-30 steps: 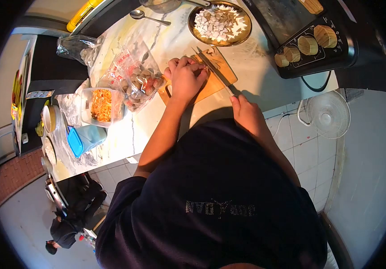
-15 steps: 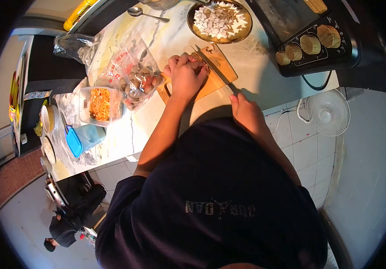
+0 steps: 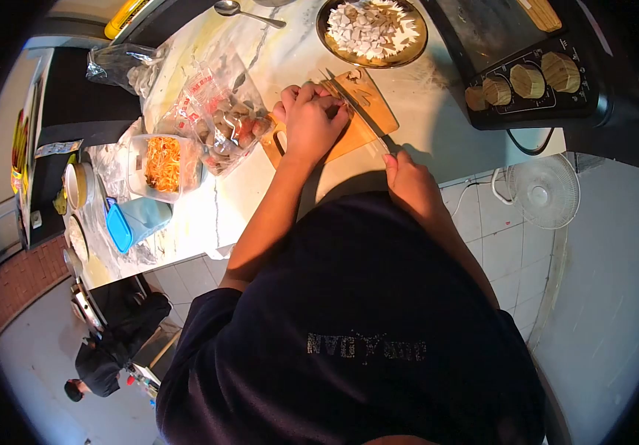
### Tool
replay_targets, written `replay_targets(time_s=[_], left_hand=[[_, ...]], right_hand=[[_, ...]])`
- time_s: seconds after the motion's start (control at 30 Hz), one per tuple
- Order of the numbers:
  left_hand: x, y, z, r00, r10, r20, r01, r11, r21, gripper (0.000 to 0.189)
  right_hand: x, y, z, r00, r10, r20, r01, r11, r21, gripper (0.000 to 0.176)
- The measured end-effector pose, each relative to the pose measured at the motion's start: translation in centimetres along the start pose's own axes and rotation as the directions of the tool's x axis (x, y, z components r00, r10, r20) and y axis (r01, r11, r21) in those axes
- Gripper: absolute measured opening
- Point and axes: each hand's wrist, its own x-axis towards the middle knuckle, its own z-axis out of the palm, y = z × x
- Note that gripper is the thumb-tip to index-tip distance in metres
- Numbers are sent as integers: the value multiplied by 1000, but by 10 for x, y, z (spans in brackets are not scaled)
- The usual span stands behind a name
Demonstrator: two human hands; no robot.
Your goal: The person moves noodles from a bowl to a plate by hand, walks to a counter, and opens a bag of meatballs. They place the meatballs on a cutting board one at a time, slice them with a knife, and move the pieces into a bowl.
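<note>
A wooden cutting board (image 3: 367, 111) lies on the counter in front of me. On its left part my left hand (image 3: 312, 122) is closed, fingers curled down over a small piece of food that I cannot make out. My right hand (image 3: 412, 182) grips the handle of a knife (image 3: 360, 111). The blade slants across the board, close beside the left fingertips. Thin brownish scraps (image 3: 356, 76) rest at the board's far end. Beyond it stands a round plate (image 3: 324, 43) heaped with pale chopped pieces (image 3: 367, 30).
Left of the board sits a clear plastic bag (image 3: 230, 122) of brownish round pieces. Further left are a tub of orange shreds (image 3: 162, 163) and a blue-lidded container (image 3: 137, 222). A spoon (image 3: 249, 13) lies behind; a black appliance (image 3: 534, 81) stands right. Another person (image 3: 100, 367) is at lower left.
The view has shifted slightly, so the counter items sit a little higher. Both hands keep nearly the same place on the board and knife, and the blade has barely moved.
</note>
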Motion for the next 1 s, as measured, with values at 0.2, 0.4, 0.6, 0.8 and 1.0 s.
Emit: replay_targets(time_s=[0.2, 0.4, 0.6, 0.8, 1.0], left_hand=[[0, 4, -1, 1000, -2, -8, 2, 999, 32, 15], [0, 3, -1, 1000, 2, 5, -3, 999, 52, 15], [-1, 6, -5, 1000, 11, 14, -12, 998, 57, 16], [1, 15, -19, 996, -75, 56, 69, 993, 95, 18], [2, 14, -23, 992, 125, 28, -126, 991, 35, 27]], right_hand=[[0, 6, -5, 998, -61, -19, 61, 998, 23, 41], [-10, 13, -13, 1000, -7, 2, 7, 1000, -21, 41], [-15, 19, -17, 992, -81, -98, 82, 997, 2, 38], [-15, 19, -26, 974, -108, -197, 102, 994, -42, 33], [-14, 15, -32, 975, -100, -201, 92, 995, -46, 32]])
